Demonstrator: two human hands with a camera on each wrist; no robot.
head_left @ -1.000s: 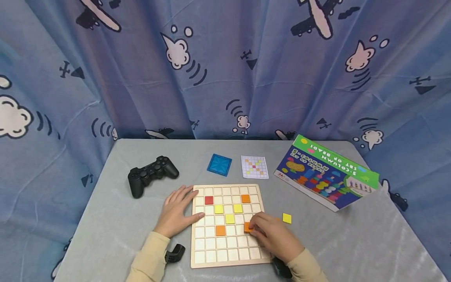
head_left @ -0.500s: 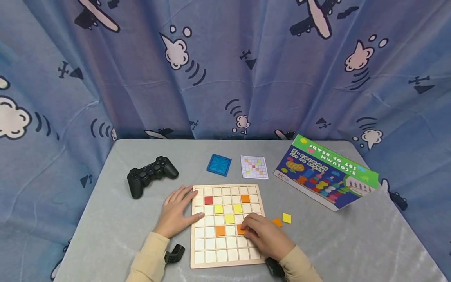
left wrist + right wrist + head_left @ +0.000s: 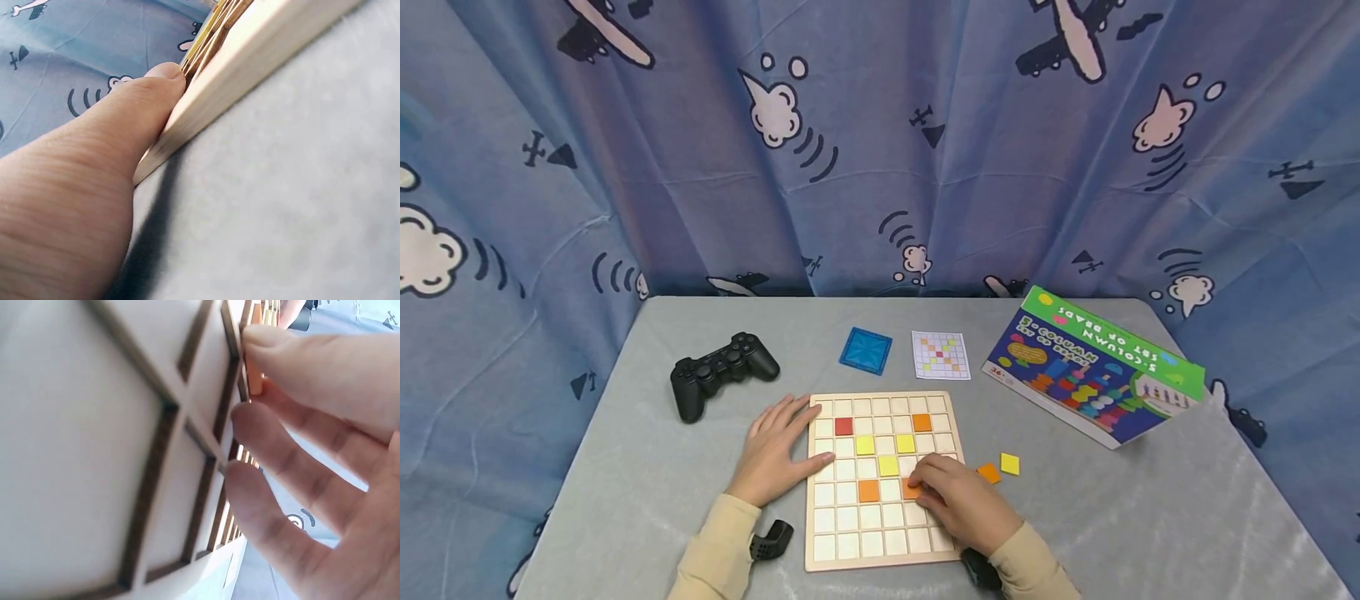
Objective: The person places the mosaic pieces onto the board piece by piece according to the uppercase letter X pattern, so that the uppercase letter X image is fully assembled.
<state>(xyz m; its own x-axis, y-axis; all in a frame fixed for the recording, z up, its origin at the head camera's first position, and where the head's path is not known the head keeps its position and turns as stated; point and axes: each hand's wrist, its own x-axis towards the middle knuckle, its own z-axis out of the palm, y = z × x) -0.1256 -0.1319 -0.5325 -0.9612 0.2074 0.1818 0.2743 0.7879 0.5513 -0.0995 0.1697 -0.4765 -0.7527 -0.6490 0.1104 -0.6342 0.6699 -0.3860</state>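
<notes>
A wooden grid board (image 3: 865, 567) lies flat at the table's front, with red, yellow and orange square tiles in some cells. My left hand (image 3: 780, 454) rests on its left edge, fingers spread and thumb over the frame; the left wrist view shows that thumb (image 3: 164, 76) on the wooden side. Over the right-centre cells, my right hand (image 3: 964, 497) pinches an orange tile (image 3: 910, 489) between thumb and finger. In the right wrist view this orange tile (image 3: 254, 369) stands nearly edge-on at the grid. The right hand partly covers the tile and nearby cells.
Right of the board lie a loose orange tile (image 3: 988, 473) and a yellow tile (image 3: 1010, 463). Behind it are a blue square tray (image 3: 866, 351) and a printed pattern card (image 3: 942, 356). A black game controller (image 3: 724, 372) sits back left, a colourful box (image 3: 1090, 367) back right.
My right hand has shifted left across the board with the orange tile, by about one cell. The loose orange tile beside the yellow one is now uncovered. My left hand stays put.
</notes>
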